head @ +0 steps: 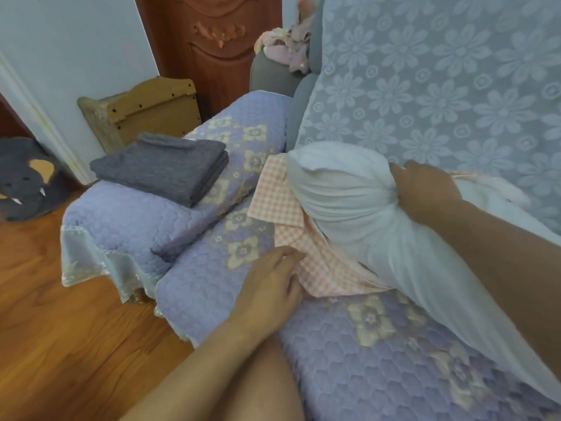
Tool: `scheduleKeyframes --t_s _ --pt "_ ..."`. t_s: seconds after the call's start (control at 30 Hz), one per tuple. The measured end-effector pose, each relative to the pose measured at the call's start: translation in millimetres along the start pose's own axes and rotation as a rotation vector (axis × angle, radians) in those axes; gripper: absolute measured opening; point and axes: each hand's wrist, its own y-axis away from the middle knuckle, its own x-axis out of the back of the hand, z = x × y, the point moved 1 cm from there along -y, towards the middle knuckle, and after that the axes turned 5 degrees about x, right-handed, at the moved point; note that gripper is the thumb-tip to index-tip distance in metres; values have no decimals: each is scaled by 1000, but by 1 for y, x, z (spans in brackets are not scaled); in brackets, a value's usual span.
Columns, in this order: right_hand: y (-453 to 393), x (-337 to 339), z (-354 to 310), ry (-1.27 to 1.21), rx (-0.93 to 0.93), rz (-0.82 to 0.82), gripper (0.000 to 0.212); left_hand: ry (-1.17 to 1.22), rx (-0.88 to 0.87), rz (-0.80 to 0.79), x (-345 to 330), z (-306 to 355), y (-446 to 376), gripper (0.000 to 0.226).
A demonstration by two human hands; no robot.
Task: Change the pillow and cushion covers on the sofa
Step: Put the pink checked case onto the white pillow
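On sofa: white pillow (343, 202) squeezed under right hand (425, 192), left hand (270, 284) flat on checked cover (306, 253).

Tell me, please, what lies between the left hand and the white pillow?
In the head view, the pink checked cover lies between them: the left hand rests on its near edge, and the white pillow lies on its far part.
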Motion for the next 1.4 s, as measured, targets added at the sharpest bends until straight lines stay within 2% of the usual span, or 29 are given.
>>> scheduleKeyframes --t_s 0.17,0.37,0.43,0.47,0.5,0.6,0.67,0.8,0.9,0.93,0.97,1.0,1.07,1.1,1.13,1.2,1.23,1.27,1.33,1.4 --pt "-16 -13 9 8 13 -43 63 -319 -335 -236 -41 5 -48 51" --pt "-11 -25 4 9 32 -24 54 -759 -258 -553 -56 -13 -112 55" --pt "-9 -27 4 3 44 -20 56 -885 -255 -623 -43 -6 -114 58" --pt "-8 -26 4 -6 48 -12 57 -871 -233 -613 -34 -1 -110 56" --pt "-8 -25 5 -15 50 -10 57 -816 -212 -566 -22 7 -100 53" --pt "-7 -19 5 -22 65 -10 62 -636 -255 -187 18 32 -35 33" --pt "-2 -15 3 -35 100 13 68 -587 -126 -17 37 38 24 38" --pt "18 -14 -13 -54 168 56 71 -547 319 -36 35 27 81 56" --pt "34 -15 -35 -98 167 39 72 -295 561 6 13 10 70 57" --pt "38 -16 -41 -110 164 37 72 -111 642 65 8 8 61 48" --pt "43 -16 -46 -116 168 47 72 170 731 165 7 8 49 35" --pt "48 -18 -49 -116 180 58 71 576 830 278 9 10 38 22" --pt "57 -20 -50 -116 203 74 69 1339 951 389 19 19 19 12" --pt "61 -22 -48 -117 215 91 69 1559 958 384 24 18 14 9" --pt "65 -24 -45 -115 227 110 69 1626 973 332 29 15 10 12" --pt "72 -26 -40 -106 253 154 73 1455 1067 146 39 5 13 30" --pt "74 -26 -39 -99 263 176 76 1307 1122 90 42 -1 17 27" --pt "75 -26 -39 -94 268 186 79 1190 1177 101 43 -6 22 19" --pt "78 -25 -44 -77 286 194 84 1066 1256 293 44 -11 29 7" --pt "84 -25 -53 -42 338 193 84 992 1227 522 44 -12 31 10"
